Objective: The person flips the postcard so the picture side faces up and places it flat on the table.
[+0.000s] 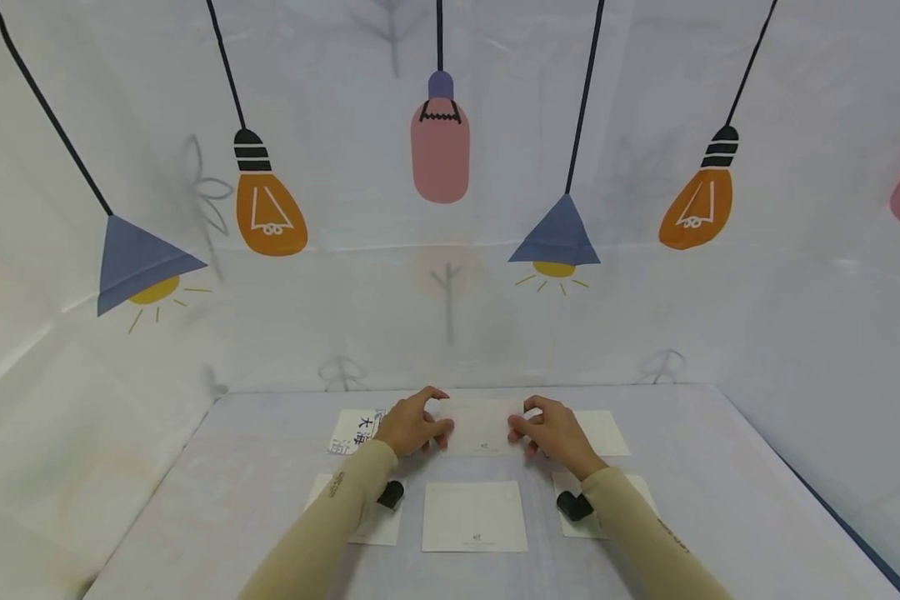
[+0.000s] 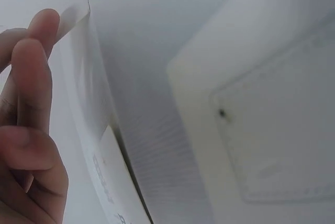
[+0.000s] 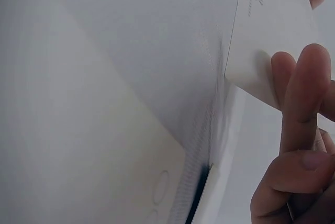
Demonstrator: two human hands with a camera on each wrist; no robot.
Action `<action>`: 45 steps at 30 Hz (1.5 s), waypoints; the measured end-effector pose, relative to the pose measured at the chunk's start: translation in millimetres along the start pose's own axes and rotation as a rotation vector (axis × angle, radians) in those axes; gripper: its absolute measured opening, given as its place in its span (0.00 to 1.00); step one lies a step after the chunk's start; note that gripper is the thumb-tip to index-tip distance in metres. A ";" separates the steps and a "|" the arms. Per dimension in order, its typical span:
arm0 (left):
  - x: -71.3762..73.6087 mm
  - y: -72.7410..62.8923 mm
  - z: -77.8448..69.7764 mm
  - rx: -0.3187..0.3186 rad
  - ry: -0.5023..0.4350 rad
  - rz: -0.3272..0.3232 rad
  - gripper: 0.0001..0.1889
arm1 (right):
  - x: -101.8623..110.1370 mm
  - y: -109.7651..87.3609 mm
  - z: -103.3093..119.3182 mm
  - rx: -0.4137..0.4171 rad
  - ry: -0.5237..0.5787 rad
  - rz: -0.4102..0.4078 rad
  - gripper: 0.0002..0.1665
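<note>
A blank white card (image 1: 482,427) with a small printed mark near its lower edge is between my two hands at the back middle of the table. My left hand (image 1: 412,425) holds its left side, thumb at the edge and forefinger by the top corner. On the opposite side, my right hand (image 1: 558,429) grips the right edge with bent fingers. The right wrist view shows fingertips against the card (image 3: 256,46) near a corner, while the left wrist view shows only a sliver of the card (image 2: 73,25) beside the fingers.
A card with dark handwritten characters (image 1: 348,427) lies back left, and another card (image 1: 602,432) back right. In front lie a left card (image 1: 382,529), a middle card (image 1: 475,517) and a right card (image 1: 637,492). Small black objects show beside both sleeves. A lamp-patterned white cloth hangs behind.
</note>
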State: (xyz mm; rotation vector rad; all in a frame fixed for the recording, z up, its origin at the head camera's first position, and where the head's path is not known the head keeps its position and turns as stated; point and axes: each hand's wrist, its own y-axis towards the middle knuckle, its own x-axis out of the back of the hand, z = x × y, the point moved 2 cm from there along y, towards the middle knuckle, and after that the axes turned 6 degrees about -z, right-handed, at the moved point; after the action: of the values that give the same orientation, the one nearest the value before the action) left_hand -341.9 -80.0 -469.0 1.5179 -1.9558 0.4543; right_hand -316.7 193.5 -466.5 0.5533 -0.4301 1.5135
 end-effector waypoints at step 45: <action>4.7 -14.1 -5.4 -0.034 0.142 -0.083 0.25 | 5.5 -10.7 0.5 0.119 -0.109 0.011 0.13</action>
State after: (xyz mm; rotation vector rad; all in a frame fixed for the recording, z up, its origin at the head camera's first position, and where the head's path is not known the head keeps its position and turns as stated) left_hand -327.8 -84.2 -463.3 1.4975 -1.7764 0.4765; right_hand -305.8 197.9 -463.6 0.7306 -0.4297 1.5303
